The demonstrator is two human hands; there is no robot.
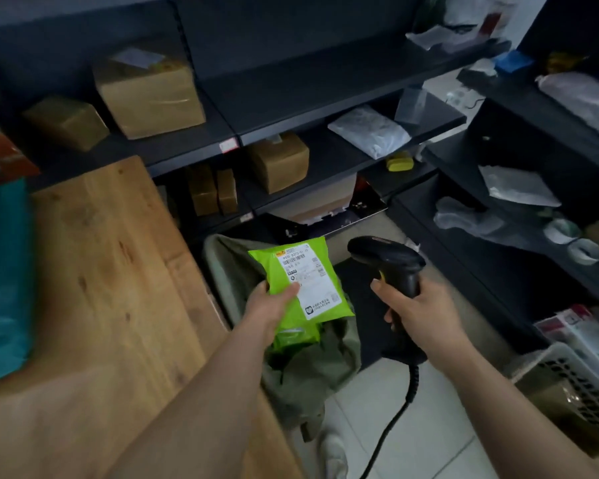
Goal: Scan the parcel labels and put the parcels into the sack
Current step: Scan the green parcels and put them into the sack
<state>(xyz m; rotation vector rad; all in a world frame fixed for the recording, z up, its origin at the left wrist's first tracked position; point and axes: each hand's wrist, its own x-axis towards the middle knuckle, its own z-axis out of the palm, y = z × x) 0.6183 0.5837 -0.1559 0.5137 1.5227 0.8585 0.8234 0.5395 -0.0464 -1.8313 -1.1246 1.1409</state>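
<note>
both forearms reach forward from the bottom edge of the view. my left grip (268, 307) pinches a lime-green parcel (267, 267) at its near left edge. the thumb lies on top and just touches the white label (313, 285), and the other fingers are hidden underneath. the parcel faces label up with the barcode at its far end, right above the open mouth of the olive sack (312, 375). the sack slumps on the tiled floor (429, 426) against the end of the wooden table (101, 271). a second green parcel (296, 335) lies inside it, directly beneath the one i hold.

my right grip (419, 312) is wrapped round the handle of a black barcode scanner (388, 257), with the index finger forward beside a small yellow part. the scanner's head sits just right of the parcel's far end, not touching it. its coiled cable (412, 382) hangs from the handle down to the floor.

dark shelves (325, 88) run behind and to the right, carrying cardboard boxes (149, 95) and a white poly bag (369, 131). a white basket (574, 382) stands low on the right. something teal (0, 271) lies blurred on the table's left side.
</note>
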